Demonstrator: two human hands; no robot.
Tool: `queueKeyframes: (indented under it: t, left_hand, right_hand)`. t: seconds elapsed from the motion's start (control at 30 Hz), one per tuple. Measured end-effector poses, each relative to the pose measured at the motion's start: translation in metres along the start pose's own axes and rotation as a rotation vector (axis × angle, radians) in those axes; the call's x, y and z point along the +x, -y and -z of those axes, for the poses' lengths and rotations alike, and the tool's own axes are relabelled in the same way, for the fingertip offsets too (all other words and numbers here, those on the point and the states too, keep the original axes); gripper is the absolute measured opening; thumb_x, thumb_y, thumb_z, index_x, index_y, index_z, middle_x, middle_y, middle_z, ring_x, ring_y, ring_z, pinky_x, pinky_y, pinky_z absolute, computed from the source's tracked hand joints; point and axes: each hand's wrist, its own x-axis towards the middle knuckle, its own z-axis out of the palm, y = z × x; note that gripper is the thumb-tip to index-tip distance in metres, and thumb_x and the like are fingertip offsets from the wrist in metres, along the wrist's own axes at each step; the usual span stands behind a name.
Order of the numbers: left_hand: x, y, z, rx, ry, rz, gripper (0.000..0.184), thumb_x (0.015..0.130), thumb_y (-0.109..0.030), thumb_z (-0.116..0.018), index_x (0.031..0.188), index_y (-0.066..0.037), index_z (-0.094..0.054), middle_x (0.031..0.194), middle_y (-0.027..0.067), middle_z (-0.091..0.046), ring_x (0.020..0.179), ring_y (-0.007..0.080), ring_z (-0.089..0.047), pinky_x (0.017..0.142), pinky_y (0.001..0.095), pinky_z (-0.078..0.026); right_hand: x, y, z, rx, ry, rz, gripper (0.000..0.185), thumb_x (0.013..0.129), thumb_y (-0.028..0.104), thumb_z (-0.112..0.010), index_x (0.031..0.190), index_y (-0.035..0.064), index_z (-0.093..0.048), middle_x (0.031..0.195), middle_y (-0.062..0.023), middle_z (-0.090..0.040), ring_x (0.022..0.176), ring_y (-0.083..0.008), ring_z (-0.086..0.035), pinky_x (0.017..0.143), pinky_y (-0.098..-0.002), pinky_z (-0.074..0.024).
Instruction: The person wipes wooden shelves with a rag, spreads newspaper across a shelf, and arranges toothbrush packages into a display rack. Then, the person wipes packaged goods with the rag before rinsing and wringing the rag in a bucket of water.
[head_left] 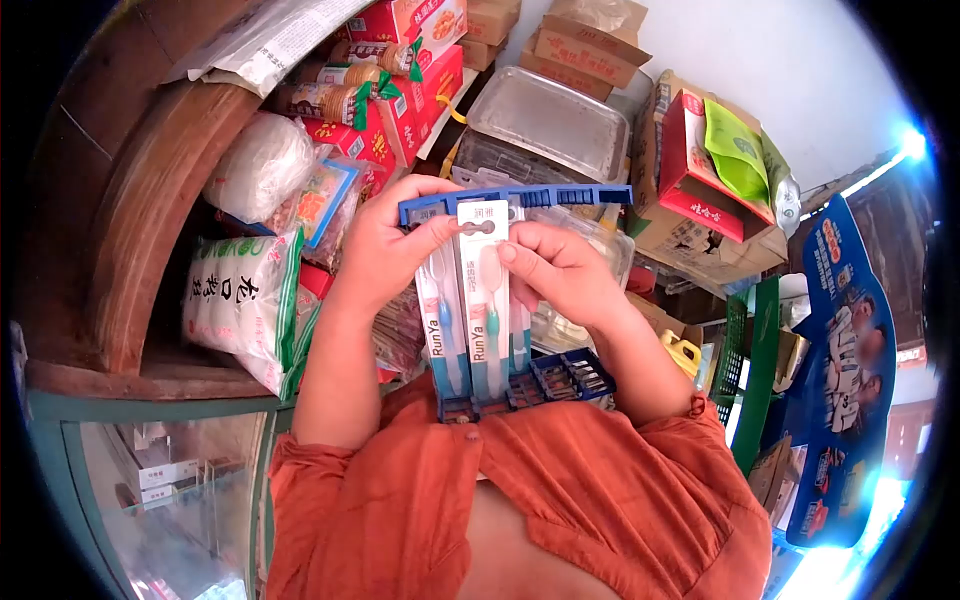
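In front of my chest is a blue plastic display rack (590,194), its compartmented lower tray (560,383) against my shirt. Packaged toothbrushes stand in it, marked "RunYa". One pack with a blue-handled toothbrush (446,345) is at the left. Beside it, a pack with a green-handled toothbrush (490,330) overlaps the rack's top bar. My left hand (395,245) is closed around the bar's left end, its thumb reaching to the green pack's hanging hole. My right hand (560,268) pinches that pack's right edge near the top; its lower fingers are partly hidden.
Bagged noodles (245,305), biscuit packs (325,103) and red cartons (435,85) crowd the wooden counter (150,200) at left. A metal tray (550,120) lies beyond the rack. Cardboard boxes (680,240), a green crate (755,370) and a blue poster board (840,370) stand at right.
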Motion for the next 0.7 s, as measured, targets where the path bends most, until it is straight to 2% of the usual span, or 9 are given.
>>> queueKeyframes:
  t: [0.03,0.13,0.27,0.47,0.7]
  left_hand:
    - [0.0,0.001,0.001,0.005,0.015,0.006,0.026,0.087,-0.01,-0.069,0.111,-0.001,-0.063,0.102,0.0042,-0.067,0.094,0.0115,-0.062,0.084,0.0264,-0.049]
    - [0.0,0.008,0.004,0.029,0.02,0.019,0.027,0.088,-0.011,-0.069,0.111,-0.002,-0.063,0.102,0.0036,-0.067,0.093,0.011,-0.061,0.084,0.0258,-0.048]
    - [0.001,0.011,0.003,0.032,0.005,0.036,0.026,0.088,-0.013,-0.069,0.111,-0.002,-0.062,0.1,0.0023,-0.066,0.092,0.0095,-0.059,0.083,0.0252,-0.047]
    - [0.002,0.019,0.003,0.052,0.009,0.06,0.027,0.09,-0.015,-0.068,0.113,-0.002,-0.062,0.1,0.0015,-0.065,0.091,0.0086,-0.058,0.083,0.0249,-0.046]
    - [-0.001,0.03,0.01,0.019,0.025,0.086,0.027,0.091,-0.018,-0.068,0.112,-0.002,-0.062,0.099,0.001,-0.065,0.091,0.0078,-0.057,0.082,0.0242,-0.046]
  right_hand:
    - [0.001,-0.002,0.001,0.05,0.061,-0.008,0.025,0.1,0.027,-0.054,0.089,0.0053,-0.061,0.064,0.0042,-0.053,0.055,-0.0037,-0.051,0.051,-0.0208,-0.0405]
    - [0.001,0.001,0.005,-0.062,0.07,0.015,0.026,0.1,0.026,-0.053,0.088,0.0057,-0.061,0.064,0.0033,-0.054,0.054,-0.0049,-0.05,0.05,-0.0212,-0.0395]
    - [0.003,0.007,0.007,0.019,0.11,-0.04,0.025,0.101,0.025,-0.052,0.088,0.0056,-0.061,0.065,0.0029,-0.055,0.054,-0.0047,-0.05,0.05,-0.0213,-0.0397]
    - [0.014,-0.012,0.017,0.031,0.175,-0.176,0.024,0.1,0.027,-0.051,0.099,0.0067,-0.064,0.069,0.0031,-0.057,0.053,-0.0045,-0.051,0.049,-0.0193,-0.0396]
    - [0.016,-0.01,0.01,0.022,0.209,-0.169,0.024,0.1,0.028,-0.051,0.099,0.007,-0.063,0.068,0.0033,-0.057,0.053,-0.0042,-0.051,0.048,-0.019,-0.0384]
